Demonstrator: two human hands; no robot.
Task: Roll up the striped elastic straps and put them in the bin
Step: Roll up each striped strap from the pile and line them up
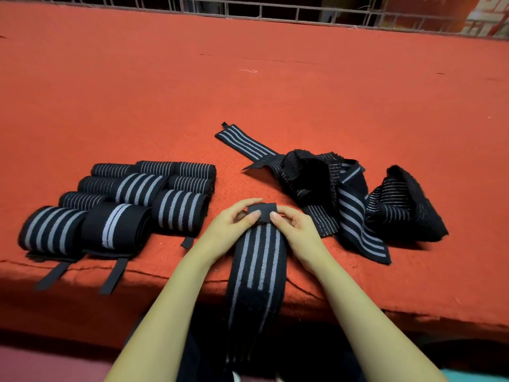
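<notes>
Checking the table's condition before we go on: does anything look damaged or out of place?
The red table cover looks split along its near edge, below the rolled straps. A pale loose thread lies farther back. The unrolled straps sit tangled at right. No bin shows.

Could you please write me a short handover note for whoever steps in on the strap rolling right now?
Left hand: pinches the black end of the strap from its left side.
Right hand: pinches the same end from the right.
The strap lies flat on the red table, with its tail hanging over the near edge; it is not yet rolled.
Done: rolled straps, roughly ten, sit grouped on the table to the left.
Left: roll this strap and the loose straps piled to the right, then put all the rolls in the bin, which is not in view.
</notes>
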